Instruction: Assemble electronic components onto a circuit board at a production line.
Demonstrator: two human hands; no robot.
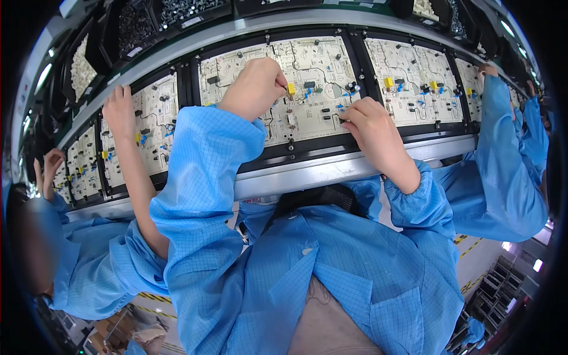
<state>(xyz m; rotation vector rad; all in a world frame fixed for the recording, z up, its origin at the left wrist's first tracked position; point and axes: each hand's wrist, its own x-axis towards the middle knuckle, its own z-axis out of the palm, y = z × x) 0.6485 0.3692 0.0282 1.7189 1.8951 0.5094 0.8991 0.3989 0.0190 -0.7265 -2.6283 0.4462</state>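
Observation:
My left hand (257, 89) reaches over the circuit board (248, 62) in front of me, fingers closed in a pinch. At its fingertips is a small yellow box-shaped component (290, 89), upright on the board beside a dark component (309, 84). My right hand (374, 123) is over the board's lower right, thumb and fingers pinched together. What the right fingers hold, if anything, is too small to make out. Close above them are small blue components (349, 93) and dark round capacitors (357, 88).
Black frames carry more cream boards (414, 112) to the right and left. A metal rail (307, 174) runs along the near side. Dark bins of parts (133, 26) line the far side. Co-workers' arms in blue sleeves reach in at left (121, 115) and right (500, 142).

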